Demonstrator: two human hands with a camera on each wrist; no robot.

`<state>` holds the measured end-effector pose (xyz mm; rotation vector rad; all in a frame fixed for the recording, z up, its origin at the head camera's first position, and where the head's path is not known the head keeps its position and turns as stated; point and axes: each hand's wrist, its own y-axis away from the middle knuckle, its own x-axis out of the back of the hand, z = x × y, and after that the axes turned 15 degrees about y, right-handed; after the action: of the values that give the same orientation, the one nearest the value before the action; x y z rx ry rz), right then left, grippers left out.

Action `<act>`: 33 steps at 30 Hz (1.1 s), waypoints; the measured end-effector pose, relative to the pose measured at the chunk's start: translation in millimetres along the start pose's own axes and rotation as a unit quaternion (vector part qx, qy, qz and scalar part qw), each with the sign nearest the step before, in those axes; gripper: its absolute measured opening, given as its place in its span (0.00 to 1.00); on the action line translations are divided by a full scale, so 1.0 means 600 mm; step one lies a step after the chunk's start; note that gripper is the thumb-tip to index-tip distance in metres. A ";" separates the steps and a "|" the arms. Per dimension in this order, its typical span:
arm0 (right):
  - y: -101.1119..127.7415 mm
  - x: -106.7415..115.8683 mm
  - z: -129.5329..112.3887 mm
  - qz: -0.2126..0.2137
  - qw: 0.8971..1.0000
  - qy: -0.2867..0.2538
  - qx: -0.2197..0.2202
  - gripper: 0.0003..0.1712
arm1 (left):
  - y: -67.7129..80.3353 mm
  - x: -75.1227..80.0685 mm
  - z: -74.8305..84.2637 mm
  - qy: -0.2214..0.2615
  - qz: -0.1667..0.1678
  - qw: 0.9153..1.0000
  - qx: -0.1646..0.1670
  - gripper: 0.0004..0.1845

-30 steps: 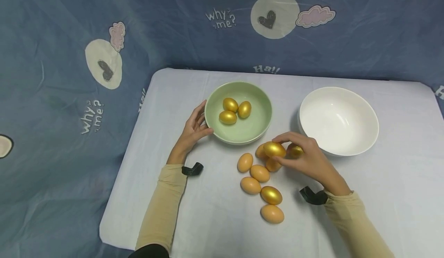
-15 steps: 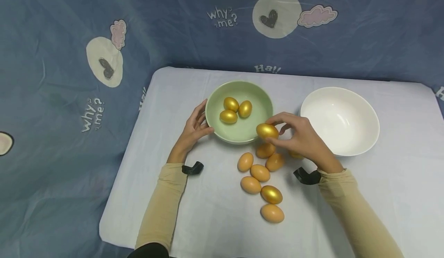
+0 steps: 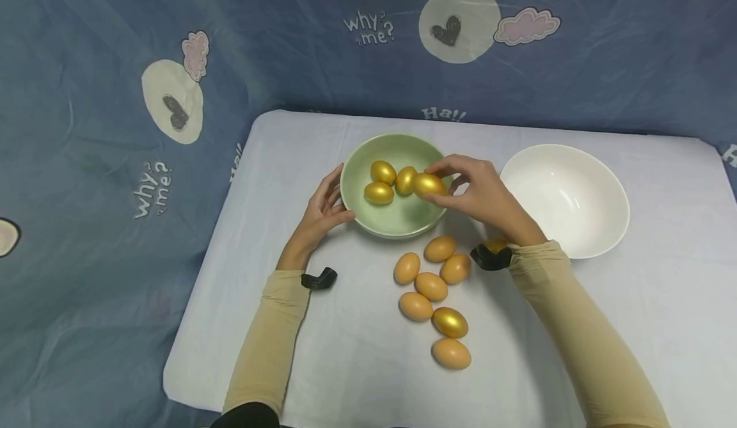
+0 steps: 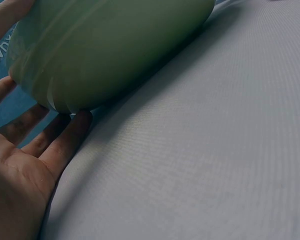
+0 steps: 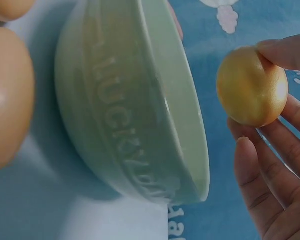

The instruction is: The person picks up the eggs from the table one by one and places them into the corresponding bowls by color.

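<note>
My right hand (image 3: 480, 198) pinches a gold egg (image 3: 428, 185) (image 5: 252, 86) over the right side of the green bowl (image 3: 437, 214) (image 5: 135, 110), just above its rim. Three gold eggs (image 3: 390, 182) lie inside that bowl. My left hand (image 3: 320, 214) (image 4: 25, 165) rests against the bowl's left wall (image 4: 105, 50) with straight fingers. On the white cloth in front of the bowl lie several eggs (image 3: 432, 287), most of them tan, one gold (image 3: 450, 322). Another gold egg (image 3: 495, 245) shows partly behind my right wrist.
A large white bowl (image 3: 610, 223) stands to the right of the green one, with nothing in it. The table (image 3: 357, 364) is covered in a white cloth, with a blue printed sheet behind and to the left.
My right hand has lifted a gold egg from the cluster on the cloth and carried it up and left over the green bowl. My left hand has stayed at the bowl.
</note>
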<state>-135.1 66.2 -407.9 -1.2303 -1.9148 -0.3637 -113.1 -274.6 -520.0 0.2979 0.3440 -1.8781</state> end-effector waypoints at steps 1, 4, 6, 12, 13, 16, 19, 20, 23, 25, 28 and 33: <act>-0.005 0.000 -0.002 -0.003 1.000 -0.003 -0.002 0.22 | 0.000 0.000 0.000 0.000 0.001 1.000 0.000 0.54; -0.020 -0.001 -0.005 -0.011 1.000 -0.004 -0.004 0.22 | 0.001 0.000 0.002 -0.001 0.002 1.000 0.001 0.54; -0.028 -0.002 -0.007 -0.016 1.000 -0.006 -0.005 0.22 | 0.001 -0.002 0.004 -0.003 0.001 1.000 0.001 0.55; -0.058 -0.008 -0.009 -0.033 0.999 -0.009 -0.014 0.23 | 0.000 -0.004 0.005 -0.004 0.001 1.000 -0.001 0.56; -0.063 -0.009 -0.008 -0.037 0.999 -0.008 -0.017 0.23 | 0.000 -0.004 0.005 -0.003 0.001 1.000 -0.001 0.56; -0.080 -0.013 -0.007 -0.046 0.999 -0.003 -0.027 0.23 | 0.000 -0.002 0.003 -0.001 0.003 1.000 0.001 0.55; -0.096 -0.016 -0.004 -0.056 0.998 -0.004 -0.037 0.23 | -0.001 -0.001 0.002 0.001 0.003 1.000 0.003 0.55; -0.101 -0.017 -0.002 -0.059 0.997 -0.002 -0.040 0.24 | -0.001 0.000 0.001 0.002 0.002 1.000 0.003 0.55; -0.116 -0.021 0.000 -0.072 0.996 0.005 -0.051 0.25 | -0.002 -0.001 0.002 0.006 -0.001 1.000 0.003 0.55; -0.126 -0.024 0.001 -0.077 0.995 0.014 -0.055 0.25 | -0.002 -0.002 0.003 0.009 -0.002 1.000 0.001 0.54; -0.139 -0.030 0.000 -0.083 0.995 0.027 -0.056 0.24 | -0.001 -0.003 0.004 0.010 -0.003 1.000 -0.003 0.55; -0.157 -0.041 -0.004 -0.089 0.993 0.057 -0.044 0.21 | 0.000 -0.001 0.003 0.002 -0.002 1.000 -0.005 0.58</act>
<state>-209.8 3.9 -408.1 -1.0739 -1.9316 -0.6039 -113.0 -274.5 -518.2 0.2955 0.3568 -1.8791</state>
